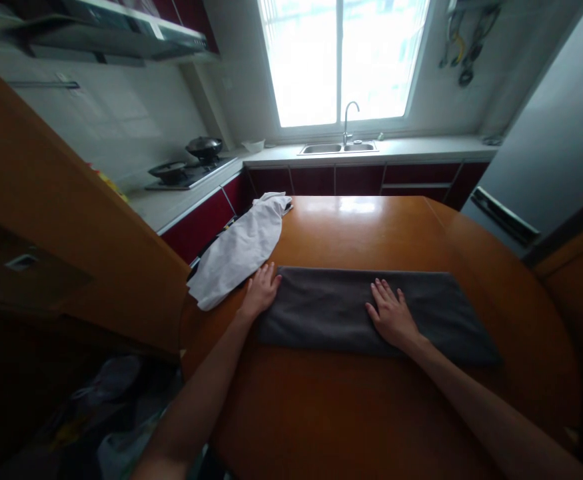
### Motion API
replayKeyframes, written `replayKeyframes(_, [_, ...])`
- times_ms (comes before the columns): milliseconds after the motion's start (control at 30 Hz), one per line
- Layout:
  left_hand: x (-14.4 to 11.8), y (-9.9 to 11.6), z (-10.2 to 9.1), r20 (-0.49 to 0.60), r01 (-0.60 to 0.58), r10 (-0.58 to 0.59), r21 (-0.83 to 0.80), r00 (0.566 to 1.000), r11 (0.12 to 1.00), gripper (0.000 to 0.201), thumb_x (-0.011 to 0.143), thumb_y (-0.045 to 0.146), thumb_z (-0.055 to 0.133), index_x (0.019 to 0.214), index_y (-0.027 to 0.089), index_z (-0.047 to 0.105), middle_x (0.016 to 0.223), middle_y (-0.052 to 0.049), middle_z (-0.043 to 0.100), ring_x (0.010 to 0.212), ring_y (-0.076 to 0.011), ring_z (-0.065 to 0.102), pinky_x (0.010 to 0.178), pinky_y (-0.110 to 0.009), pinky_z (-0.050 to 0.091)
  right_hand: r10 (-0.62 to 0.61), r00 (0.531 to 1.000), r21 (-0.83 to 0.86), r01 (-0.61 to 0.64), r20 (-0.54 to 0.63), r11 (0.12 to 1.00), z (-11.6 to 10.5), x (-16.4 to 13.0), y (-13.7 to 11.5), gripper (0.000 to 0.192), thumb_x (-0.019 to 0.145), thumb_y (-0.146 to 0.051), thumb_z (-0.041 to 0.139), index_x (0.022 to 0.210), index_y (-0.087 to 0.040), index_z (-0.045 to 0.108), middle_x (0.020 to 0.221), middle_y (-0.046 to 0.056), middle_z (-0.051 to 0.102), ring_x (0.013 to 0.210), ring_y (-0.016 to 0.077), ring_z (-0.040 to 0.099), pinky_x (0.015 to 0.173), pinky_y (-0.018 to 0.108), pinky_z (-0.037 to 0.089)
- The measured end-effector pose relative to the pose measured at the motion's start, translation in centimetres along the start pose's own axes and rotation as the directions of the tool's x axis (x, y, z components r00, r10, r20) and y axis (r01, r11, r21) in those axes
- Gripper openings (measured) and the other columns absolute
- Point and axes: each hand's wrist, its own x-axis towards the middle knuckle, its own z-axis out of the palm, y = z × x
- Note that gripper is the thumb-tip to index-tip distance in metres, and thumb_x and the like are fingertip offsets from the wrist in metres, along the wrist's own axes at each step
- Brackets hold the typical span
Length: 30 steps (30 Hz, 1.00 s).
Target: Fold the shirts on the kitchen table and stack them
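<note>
A dark grey cloth point(331, 310), folded into a long flat rectangle, lies across the wooden table point(341, 407). My left hand point(262, 290) rests at the cloth's left end, its fingers stretched out and pointing away from me. On top of the cloth, right of its middle, my right hand point(391, 317) lies flat with the fingers extended. Neither hand grips anything. A crumpled white cloth point(244, 247) lies at the table's left edge, just beyond my left hand, partly hanging over the side.
Past the table runs a counter with a sink point(321, 149) and tap point(346, 123) under a bright window. A stove with a lidded pan point(204, 147) stands at the left. A fridge point(556, 127) is on the right. Bags point(116, 380) lie low at the left.
</note>
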Motion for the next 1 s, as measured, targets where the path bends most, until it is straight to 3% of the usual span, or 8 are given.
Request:
replayKeyframes(100, [0.6,-1.0,-0.8,-0.096,0.093,-0.107,-0.14,0.99,0.986,0.049,0.099,0.036,0.042,0.136,0.007,0.057,0.133,-0.02,0.063,0.126,-0.0283,0.059,0.107,-0.039,0.044,0.007,1.0,-0.001,-0.007,0.009,1.0,-0.1,0.1,-0.1,0.062,0.101,-0.039,0.03,0.155,-0.01,0.036,0.165,0.011,0.024,0.154,0.0234,0.016,0.124,0.051,0.01])
replayKeyframes(200, [0.4,-1.6,-1.2,0.022,0.168,-0.169,-0.273,0.985,0.947,0.04,0.094,0.042,0.051,0.113,0.012,0.068,0.108,-0.015,0.074,0.101,-0.0269,0.07,0.092,-0.034,0.052,0.013,1.0,0.005,-0.013,0.013,1.0,-0.3,0.1,-0.2,0.063,0.1,-0.039,0.031,0.155,-0.009,0.035,0.165,0.011,0.024,0.154,0.0228,0.016,0.124,0.05,0.011])
replayKeyframes(300, [0.0,-2.0,-1.1,0.142,0.165,-0.117,-0.4,0.983,0.901,0.042,0.081,0.051,0.066,0.102,0.015,0.07,0.101,-0.012,0.075,0.094,-0.027,0.071,0.083,-0.032,0.054,0.015,1.0,0.015,-0.016,0.015,1.0,-0.5,0.1,-0.3,0.063,0.1,-0.039,0.032,0.155,-0.009,0.035,0.165,0.012,0.024,0.154,0.023,0.016,0.124,0.05,0.012])
replayKeyframes(500, [0.1,-2.0,-0.7,0.219,0.243,-0.149,-0.506,0.964,0.828,0.039,0.058,0.043,0.081,0.085,0.017,0.073,0.086,-0.008,0.077,0.086,-0.0296,0.071,0.073,-0.032,0.054,0.007,1.0,0.024,-0.007,0.016,1.0,-0.5,0.2,-0.2,0.062,0.101,-0.04,0.032,0.155,-0.009,0.036,0.165,0.012,0.024,0.154,0.0243,0.015,0.123,0.05,0.011])
replayKeyframes(667, [0.0,-0.8,-1.3,0.347,0.308,-0.136,-0.511,0.928,0.802,0.037,0.06,0.049,0.074,0.076,0.016,0.071,0.08,-0.009,0.076,0.08,-0.0298,0.07,0.063,-0.03,0.05,0.007,1.0,0.044,-0.008,0.021,0.999,-0.7,0.3,-0.2,0.062,0.101,-0.039,0.033,0.155,-0.01,0.036,0.165,0.013,0.023,0.154,0.0244,0.015,0.123,0.051,0.01])
replayKeyframes(867, [0.0,0.1,-2.1,0.257,0.228,-0.119,-0.447,0.959,0.865,0.033,0.062,0.048,0.072,0.074,0.017,0.067,0.077,-0.006,0.072,0.075,-0.026,0.068,0.062,-0.028,0.048,0.007,1.0,0.076,-0.009,0.018,0.997,-1.4,0.2,-0.5,0.062,0.1,-0.039,0.036,0.155,-0.011,0.035,0.165,0.013,0.024,0.154,0.0242,0.015,0.123,0.051,0.01])
replayKeyframes(1000, [0.2,-0.4,-2.3,0.327,0.298,-0.123,-0.566,0.937,0.769,0.04,0.06,0.049,0.079,0.081,0.018,0.065,0.078,-0.004,0.073,0.078,-0.0252,0.07,0.064,-0.028,0.053,0.006,1.0,0.092,-0.006,0.006,0.996,-1.3,0.3,-0.5,0.061,0.1,-0.039,0.038,0.154,-0.01,0.037,0.165,0.014,0.025,0.154,0.0245,0.017,0.123,0.051,0.011])
